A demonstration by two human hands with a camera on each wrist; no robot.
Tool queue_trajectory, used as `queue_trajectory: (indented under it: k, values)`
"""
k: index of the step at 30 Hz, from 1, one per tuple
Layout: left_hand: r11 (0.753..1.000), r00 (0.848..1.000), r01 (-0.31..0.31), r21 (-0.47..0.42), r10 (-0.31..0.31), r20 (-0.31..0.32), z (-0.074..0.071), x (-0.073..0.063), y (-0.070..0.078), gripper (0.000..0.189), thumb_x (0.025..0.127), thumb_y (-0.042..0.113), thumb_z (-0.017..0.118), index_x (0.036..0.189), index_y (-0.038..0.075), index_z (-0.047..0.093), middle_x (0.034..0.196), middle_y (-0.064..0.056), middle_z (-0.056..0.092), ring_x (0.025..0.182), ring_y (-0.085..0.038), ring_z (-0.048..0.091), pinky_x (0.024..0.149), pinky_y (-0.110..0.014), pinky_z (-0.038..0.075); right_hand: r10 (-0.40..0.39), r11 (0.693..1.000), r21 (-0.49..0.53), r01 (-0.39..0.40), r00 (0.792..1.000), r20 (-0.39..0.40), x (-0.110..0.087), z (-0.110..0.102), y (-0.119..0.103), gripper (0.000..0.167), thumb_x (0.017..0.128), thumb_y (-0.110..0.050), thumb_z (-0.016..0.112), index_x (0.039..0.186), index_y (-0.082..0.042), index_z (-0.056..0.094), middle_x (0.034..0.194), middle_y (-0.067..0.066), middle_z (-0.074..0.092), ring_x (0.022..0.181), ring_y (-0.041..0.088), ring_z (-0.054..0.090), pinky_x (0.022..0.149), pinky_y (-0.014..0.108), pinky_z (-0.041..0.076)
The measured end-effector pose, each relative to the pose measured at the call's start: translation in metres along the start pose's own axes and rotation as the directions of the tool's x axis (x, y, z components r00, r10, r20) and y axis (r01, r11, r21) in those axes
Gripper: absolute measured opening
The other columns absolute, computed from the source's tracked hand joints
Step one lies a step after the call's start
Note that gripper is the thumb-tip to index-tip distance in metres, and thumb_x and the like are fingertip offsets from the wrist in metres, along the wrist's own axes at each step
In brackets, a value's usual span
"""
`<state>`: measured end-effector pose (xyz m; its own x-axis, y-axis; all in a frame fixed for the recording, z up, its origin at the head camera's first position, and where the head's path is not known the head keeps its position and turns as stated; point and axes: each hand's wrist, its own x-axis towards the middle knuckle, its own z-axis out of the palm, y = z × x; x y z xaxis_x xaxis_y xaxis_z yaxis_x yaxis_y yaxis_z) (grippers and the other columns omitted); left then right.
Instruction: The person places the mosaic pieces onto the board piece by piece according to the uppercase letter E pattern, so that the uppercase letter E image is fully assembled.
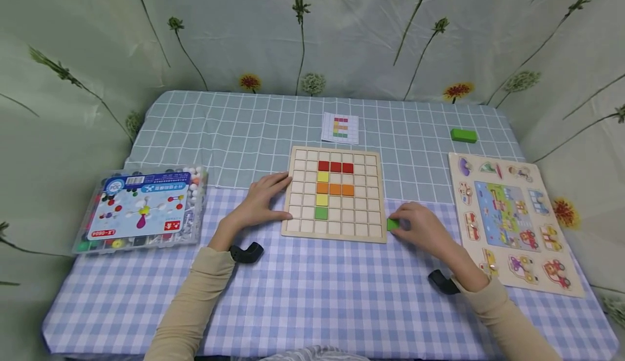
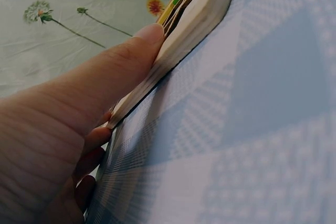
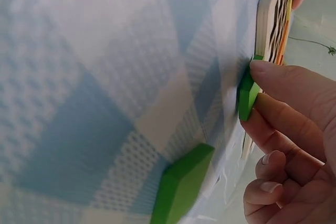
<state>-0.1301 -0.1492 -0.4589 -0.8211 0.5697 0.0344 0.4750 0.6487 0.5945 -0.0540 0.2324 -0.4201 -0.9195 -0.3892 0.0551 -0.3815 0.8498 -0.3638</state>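
A wooden grid board lies in the middle of the table. On it are a row of red tiles, a yellow tile, a row of orange tiles, a second yellow tile and a green tile. My left hand rests against the board's left edge, its thumb on the rim near the lower corner. Just off the right edge, my right hand pinches a green square tile between thumb and fingers. Another green tile lies on the cloth close by in the right wrist view.
Behind the board lies a pattern card with a coloured grid. A green block sits at the back right, above a wooden picture puzzle. On the left is a clear plastic box of coloured pieces.
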Motion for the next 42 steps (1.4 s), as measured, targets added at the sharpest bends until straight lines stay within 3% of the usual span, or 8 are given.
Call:
queue_trajectory:
  k: [7, 17, 26, 35, 42]
  values:
    - [1.000, 1.000, 0.003, 0.001, -0.003, 0.001, 0.001, -0.001, 0.000, 0.092, 0.072, 0.040, 0.079, 0.147, 0.011, 0.034, 0.153, -0.010, 0.031, 0.139, -0.032, 0.028, 0.099, -0.052, 0.025, -0.007, 1.000, 0.008, 0.007, 0.999, -0.040, 0.003, -0.003, -0.001, 0.019, 0.073, -0.011, 0.078, 0.090, -0.004, 0.074, 0.088, 0.007, 0.068, 0.083, 0.023, 0.063, 0.074, 0.039, 0.050]
    - [1.000, 1.000, 0.001, -0.003, -0.001, 0.007, 0.000, -0.002, 0.002, 0.092, 0.072, 0.040, 0.079, 0.147, 0.011, 0.033, 0.153, -0.011, 0.030, 0.139, -0.033, 0.027, 0.099, -0.054, 0.025, -0.131, 0.991, 0.021, 0.132, 0.989, -0.071, 0.018, 0.005, -0.015, 0.021, 0.071, -0.011, 0.079, 0.090, -0.005, 0.073, 0.088, 0.005, 0.068, 0.085, 0.021, 0.060, 0.075, 0.036, 0.049]
    - [1.000, 1.000, -0.001, 0.001, 0.001, 0.006, 0.000, 0.000, 0.002, 0.092, 0.072, 0.039, 0.078, 0.146, 0.009, 0.033, 0.153, -0.012, 0.030, 0.139, -0.034, 0.027, 0.101, -0.055, 0.024, -0.135, 0.990, 0.026, 0.135, 0.991, -0.012, 0.040, 0.010, -0.040, 0.020, 0.073, -0.014, 0.078, 0.091, -0.005, 0.074, 0.089, 0.005, 0.068, 0.087, 0.019, 0.060, 0.078, 0.034, 0.050]
    - [1.000, 1.000, 0.001, -0.004, -0.001, 0.010, -0.002, 0.001, 0.004, 0.092, 0.072, 0.040, 0.078, 0.147, 0.010, 0.033, 0.153, -0.012, 0.030, 0.139, -0.033, 0.027, 0.100, -0.054, 0.025, -0.188, 0.982, 0.022, 0.187, 0.982, 0.021, 0.056, 0.016, -0.055, 0.020, 0.075, -0.015, 0.077, 0.092, -0.006, 0.074, 0.089, 0.004, 0.068, 0.086, 0.019, 0.060, 0.077, 0.032, 0.050]
    - [1.000, 1.000, 0.015, -0.006, -0.015, 0.011, -0.002, 0.001, 0.002, 0.092, 0.073, 0.039, 0.078, 0.147, 0.010, 0.032, 0.153, -0.011, 0.030, 0.139, -0.033, 0.026, 0.101, -0.054, 0.024, -0.177, 0.984, 0.044, 0.175, 0.982, 0.063, 0.066, 0.021, -0.064, 0.020, 0.078, -0.016, 0.074, 0.094, -0.006, 0.074, 0.091, 0.004, 0.069, 0.087, 0.018, 0.059, 0.078, 0.031, 0.050]
